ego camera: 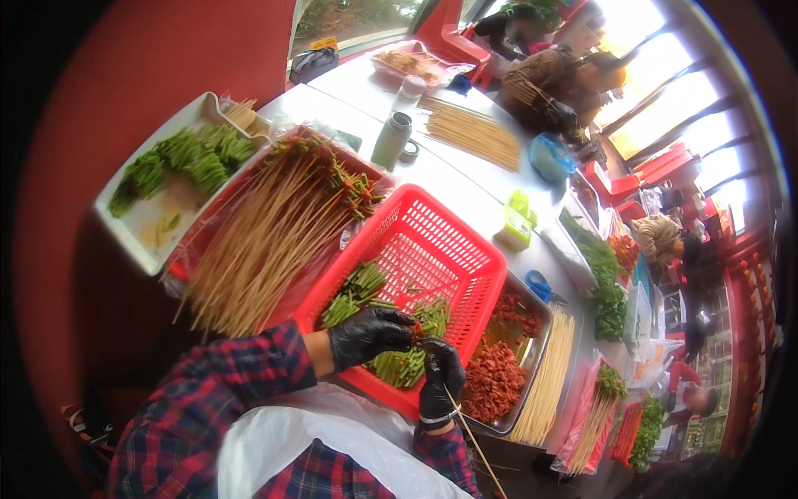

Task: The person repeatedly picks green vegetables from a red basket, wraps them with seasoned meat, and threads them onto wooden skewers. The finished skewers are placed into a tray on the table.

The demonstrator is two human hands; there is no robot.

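Note:
My left hand [371, 337], in a black glove, pinches a small piece of red meat [416, 330] with green stems at the tip of a bamboo skewer. The gloved right hand [444, 377] grips this bamboo skewer [474, 440], whose long end slants down past the wrist. Both hands meet above the near side of a red plastic basket [464, 262]. Cut green stems [399, 368] lie in heaps in the basket. To its right, a metal tray [541, 355] holds chopped red meat [495, 380]. My fingers partly hide the skewer's tip.
Left of the basket, a red tray bears many loaded skewers [268, 237], beside a white tub [118, 206] of green stems. Bare skewers [548, 374], blue-handled scissors [537, 285], a tissue pack [514, 227] and an uncapped flask [393, 140] rest on the table. Other people [548, 87] sit farther along.

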